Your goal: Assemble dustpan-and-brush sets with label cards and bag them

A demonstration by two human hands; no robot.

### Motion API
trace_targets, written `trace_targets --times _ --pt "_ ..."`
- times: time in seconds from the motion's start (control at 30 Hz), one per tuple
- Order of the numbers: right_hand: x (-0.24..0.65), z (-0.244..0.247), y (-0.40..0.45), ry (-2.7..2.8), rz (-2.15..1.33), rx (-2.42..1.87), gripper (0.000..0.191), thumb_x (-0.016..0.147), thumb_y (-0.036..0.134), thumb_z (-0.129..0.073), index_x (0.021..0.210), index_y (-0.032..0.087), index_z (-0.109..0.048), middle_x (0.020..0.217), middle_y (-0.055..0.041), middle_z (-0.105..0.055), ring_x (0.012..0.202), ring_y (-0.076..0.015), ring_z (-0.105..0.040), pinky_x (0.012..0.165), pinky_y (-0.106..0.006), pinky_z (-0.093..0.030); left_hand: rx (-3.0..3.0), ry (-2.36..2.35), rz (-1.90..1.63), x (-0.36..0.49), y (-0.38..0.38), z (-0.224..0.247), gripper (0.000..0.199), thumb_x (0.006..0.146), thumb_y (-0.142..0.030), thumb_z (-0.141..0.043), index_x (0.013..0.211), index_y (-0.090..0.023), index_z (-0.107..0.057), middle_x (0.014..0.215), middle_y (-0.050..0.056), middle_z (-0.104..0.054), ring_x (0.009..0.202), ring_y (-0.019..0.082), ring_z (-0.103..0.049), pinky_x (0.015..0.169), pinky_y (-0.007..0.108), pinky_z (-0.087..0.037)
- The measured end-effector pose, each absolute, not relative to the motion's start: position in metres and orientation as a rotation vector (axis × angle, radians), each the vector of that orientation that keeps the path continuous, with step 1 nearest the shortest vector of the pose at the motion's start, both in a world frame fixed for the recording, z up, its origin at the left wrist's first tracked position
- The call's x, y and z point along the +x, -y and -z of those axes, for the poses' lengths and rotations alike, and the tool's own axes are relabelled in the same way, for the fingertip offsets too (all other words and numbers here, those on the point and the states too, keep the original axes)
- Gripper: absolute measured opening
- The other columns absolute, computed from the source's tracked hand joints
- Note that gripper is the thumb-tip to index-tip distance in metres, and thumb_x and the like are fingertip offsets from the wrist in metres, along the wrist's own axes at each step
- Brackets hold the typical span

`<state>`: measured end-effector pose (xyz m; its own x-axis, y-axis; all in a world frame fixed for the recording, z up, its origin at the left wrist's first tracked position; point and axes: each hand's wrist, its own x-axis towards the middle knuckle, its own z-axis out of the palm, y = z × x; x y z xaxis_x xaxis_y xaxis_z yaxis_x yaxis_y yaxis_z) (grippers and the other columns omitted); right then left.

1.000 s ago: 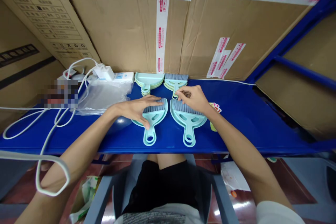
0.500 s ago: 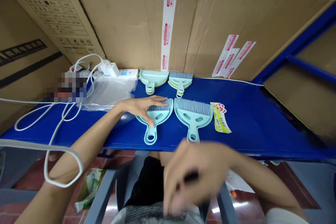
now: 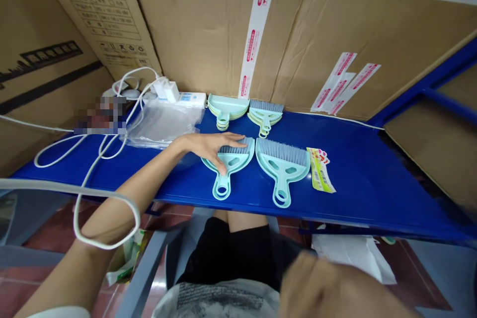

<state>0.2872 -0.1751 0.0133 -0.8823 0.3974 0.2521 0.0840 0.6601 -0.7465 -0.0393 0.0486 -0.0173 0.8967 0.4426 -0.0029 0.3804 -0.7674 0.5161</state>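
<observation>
My left hand [image 3: 214, 149] rests on the left brush-and-dustpan set [image 3: 234, 163], fingers spread over its grey bristles. Just to the right lies a second mint-green set [image 3: 283, 166], its brush nested in the pan and bristles toward the back. A yellow-green card [image 3: 320, 171] lies beside it. My right hand [image 3: 316, 283] is low in front of my body, blurred and cut off by the bottom edge; its fingers cannot be made out. Behind stand a stack of dustpans [image 3: 228, 104] and a stack of brushes [image 3: 265, 115].
Clear plastic bags [image 3: 162, 124] lie at the back left beside a white power strip [image 3: 192, 99]. White cables [image 3: 89, 174] loop over the left side and across my left forearm. Cardboard [image 3: 208, 30] walls the back of the blue table [image 3: 357, 174].
My right hand has moved down and right, away from the table edge, uncovering the right set's handle. The view has shifted slightly. My left hand stays on the left set.
</observation>
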Motion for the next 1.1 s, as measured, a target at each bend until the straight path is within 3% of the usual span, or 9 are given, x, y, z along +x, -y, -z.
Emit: trace_targets --times 0.07,0.13,0.2,0.27,0.4,0.57,0.7,0.9,1.1 --pt "0.299 -0.013 0.159 2.401 -0.66 -0.629 0.046 0.097 0.022 -0.061 0.139 0.037 -0.072 0.131 -0.0043 -0.079 0.122 -0.0255 -0.075 0.098 -0.041 -0.065 2.538 -0.6 -0.218 -0.039 -0.048 0.012 0.104 0.072 -0.053 -0.097 0.162 -0.032 -0.05 0.175 0.015 -0.032 0.162 0.039 -0.033 0.129 0.055 -0.033" --pt "0.305 -0.004 0.141 2.389 -0.203 -0.907 0.058 0.1 0.025 -0.066 0.157 0.028 -0.056 0.157 -0.013 -0.061 0.148 -0.0327 -0.056 0.118 -0.058 -0.051 2.53 -0.614 -0.339 -0.037 -0.046 0.006 0.088 0.08 -0.051 -0.092 0.158 -0.032 -0.056 0.172 0.014 -0.039 0.159 0.036 -0.04 0.128 0.055 -0.037" --pt "0.306 0.01 0.124 2.459 0.081 -1.082 0.084 0.097 0.042 -0.073 0.169 0.02 -0.036 0.173 -0.0203 -0.038 0.162 -0.0418 -0.032 0.124 -0.068 -0.039 2.51 -0.631 -0.525 -0.034 -0.044 0.003 0.068 0.09 -0.048 -0.083 0.152 -0.028 -0.062 0.165 0.013 -0.052 0.154 0.032 -0.049 0.126 0.052 -0.041" --pt "0.306 0.025 0.112 2.544 0.193 -1.149 0.102 0.096 0.052 -0.073 0.174 0.014 -0.02 0.177 -0.0246 -0.024 0.165 -0.0445 -0.02 0.125 -0.069 -0.038 2.488 -0.659 -0.712 -0.03 -0.043 0.003 0.053 0.097 -0.045 -0.076 0.145 -0.023 -0.068 0.152 0.014 -0.066 0.144 0.029 -0.06 0.12 0.048 -0.049" --pt "0.304 0.046 0.103 2.587 0.317 -1.095 0.098 0.101 0.052 -0.067 0.173 0.007 -0.018 0.17 -0.0287 -0.038 0.16 -0.0415 -0.036 0.125 -0.062 -0.044 2.604 -0.84 -0.916 -0.024 -0.046 0.012 0.031 0.102 -0.039 -0.065 0.121 -0.018 -0.08 0.122 0.011 -0.081 0.114 0.026 -0.078 0.103 0.043 -0.06" --pt "0.302 0.055 0.105 2.557 0.376 -0.989 0.076 0.1 0.018 -0.064 0.168 0.004 -0.033 0.161 -0.0251 -0.053 0.155 -0.0367 -0.047 0.126 -0.053 -0.047 2.77 -1.008 -1.066 -0.021 -0.047 0.022 0.031 0.104 -0.032 -0.055 0.105 -0.018 -0.083 0.098 0.008 -0.084 0.088 0.024 -0.08 0.083 0.037 -0.061" --pt "0.303 0.06 0.103 2.552 0.373 -0.961 0.072 0.098 0.009 -0.059 0.167 0.006 -0.037 0.158 -0.0222 -0.057 0.153 -0.0368 -0.05 0.123 -0.056 -0.05 2.819 -1.033 -1.168 -0.019 -0.044 0.023 0.03 0.103 -0.032 -0.056 0.105 -0.018 -0.083 0.092 0.007 -0.084 0.08 0.022 -0.079 0.074 0.034 -0.06" --pt "0.304 0.06 0.102 2.609 0.443 -0.923 0.067 0.101 0.011 -0.059 0.165 0.002 -0.04 0.155 -0.0269 -0.057 0.151 -0.0408 -0.05 0.119 -0.057 -0.053 2.822 -1.049 -1.143 -0.016 -0.04 0.024 0.031 0.103 -0.031 -0.055 0.106 -0.017 -0.082 0.083 0.006 -0.082 0.071 0.02 -0.077 0.069 0.031 -0.058" --pt "0.311 0.057 0.092 2.633 0.377 -0.905 0.073 0.099 0.008 -0.059 0.168 0.004 -0.035 0.159 -0.0245 -0.055 0.154 -0.0392 -0.047 0.123 -0.056 -0.05 2.827 -1.095 -1.109 -0.017 -0.04 0.024 0.032 0.103 -0.032 -0.054 0.107 -0.018 -0.082 0.081 0.006 -0.081 0.07 0.02 -0.076 0.068 0.031 -0.056"
